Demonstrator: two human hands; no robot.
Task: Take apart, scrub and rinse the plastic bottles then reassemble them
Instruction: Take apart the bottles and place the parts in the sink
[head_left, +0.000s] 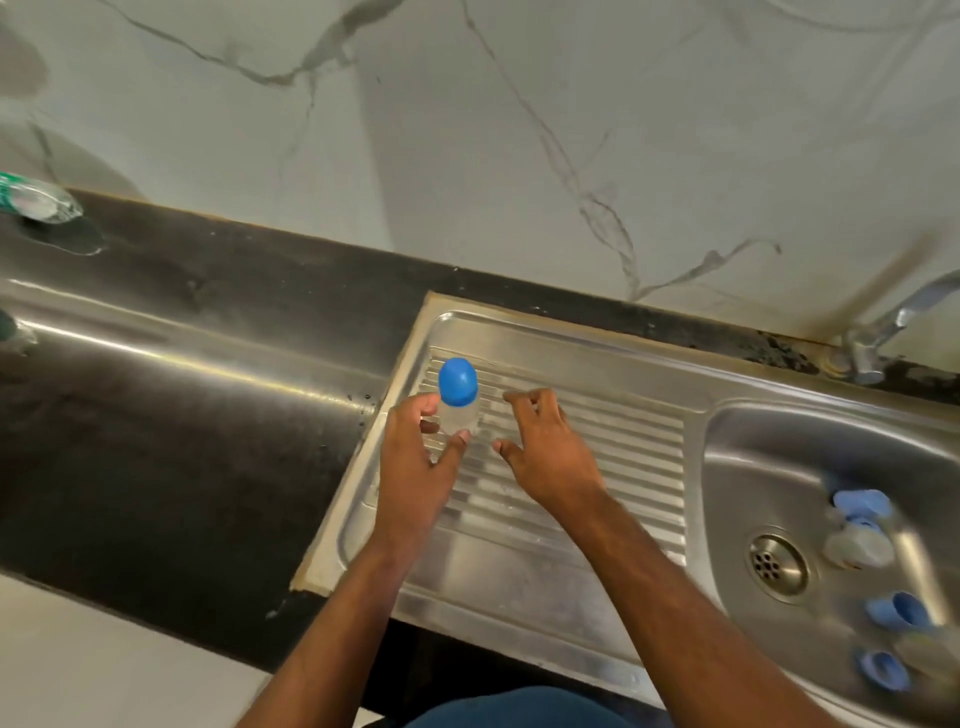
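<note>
Left hand (415, 457) is wrapped round a small clear bottle (458, 418), thumb on the near side, fingers on the far side; bottle is held upright w/ its blue cap (457, 381) on top, over the ribbed drainboard (597, 447). Whether its base touches the ribs can't be told. Right hand (545, 452) is held just beside the bottle, fingers spread & curled, nothing gripped, not touching it. Further right, in the steel sink basin (753, 467), blurred blue caps (896, 610) & a pale bottle part (857, 545) are seen near the drain (777, 564). A tap (883, 332) is mounted behind the basin. At far left, on the dark counter (208, 441), a clear bottle w/ green label (36, 200) is seen lying down.
</note>
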